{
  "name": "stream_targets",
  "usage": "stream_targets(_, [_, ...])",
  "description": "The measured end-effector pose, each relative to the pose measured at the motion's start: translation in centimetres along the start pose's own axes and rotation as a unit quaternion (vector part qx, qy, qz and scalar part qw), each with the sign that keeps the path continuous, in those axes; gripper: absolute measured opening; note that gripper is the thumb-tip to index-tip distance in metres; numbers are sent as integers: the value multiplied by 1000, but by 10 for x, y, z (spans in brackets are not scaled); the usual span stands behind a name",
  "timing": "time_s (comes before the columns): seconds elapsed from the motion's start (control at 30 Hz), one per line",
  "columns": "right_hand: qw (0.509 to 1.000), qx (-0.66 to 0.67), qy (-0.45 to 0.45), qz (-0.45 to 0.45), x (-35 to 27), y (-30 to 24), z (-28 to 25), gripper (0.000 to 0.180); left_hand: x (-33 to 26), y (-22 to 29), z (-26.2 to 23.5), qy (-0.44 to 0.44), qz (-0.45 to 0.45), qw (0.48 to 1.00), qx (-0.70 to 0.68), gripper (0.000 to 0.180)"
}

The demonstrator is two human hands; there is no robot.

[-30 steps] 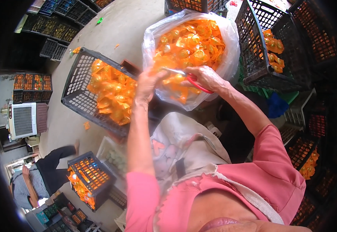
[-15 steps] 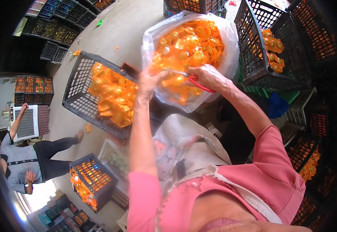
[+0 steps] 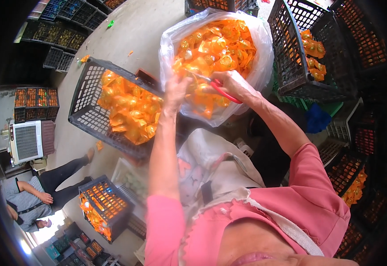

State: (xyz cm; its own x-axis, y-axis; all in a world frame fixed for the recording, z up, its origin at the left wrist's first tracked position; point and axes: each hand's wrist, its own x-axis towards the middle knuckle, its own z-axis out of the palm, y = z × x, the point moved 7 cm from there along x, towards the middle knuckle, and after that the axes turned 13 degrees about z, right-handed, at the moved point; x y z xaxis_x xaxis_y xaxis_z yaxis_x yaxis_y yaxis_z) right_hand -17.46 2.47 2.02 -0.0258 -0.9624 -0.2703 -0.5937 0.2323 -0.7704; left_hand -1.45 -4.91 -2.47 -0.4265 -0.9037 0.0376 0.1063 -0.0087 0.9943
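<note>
My right hand [image 3: 234, 85] is closed around the red handles of a pair of scissors [image 3: 231, 96], its blades pointing left toward my other hand. My left hand [image 3: 176, 91] is closed on an orange plastic packet [image 3: 195, 82] at the blade tips; motion blur hides the exact grip. Both hands are above the near-left side of a large clear plastic bag [image 3: 169, 44] filled with orange-wrapped packets [image 3: 222, 44]. Left of my left forearm, a tilted black crate [image 3: 84, 95] holds more of these orange packets [image 3: 133, 115].
On the right stands a black crate [image 3: 286, 48] with a few orange packets inside. A blue bundle [image 3: 317, 119] lies below it. Another filled crate [image 3: 107, 204] sits at lower left, near a person in a striped shirt [image 3: 27, 195]. Stacked crates [image 3: 36, 104] line the far left.
My right hand and the scissors have shifted slightly left, and the left hand's fingers have moved. The person at left has lowered the raised arm.
</note>
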Motion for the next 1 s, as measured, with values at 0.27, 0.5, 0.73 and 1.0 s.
stream_targets(0.27, [993,100,69,-1,10,16,-1,48,-4,0,12,48,-101,975,-192,26])
stream_targets(0.5, [651,660,-199,317,16,50,55,53,3,-29,-2,118,-161,908,-367,10])
stream_targets(0.73, [635,711,-150,263,26,65,62,48,-27,32,-180,324,41,935,-138,13])
stream_targets(1.0, [752,600,-169,214,31,43,61,34,-139,-32,-229,168,-81,873,450,53])
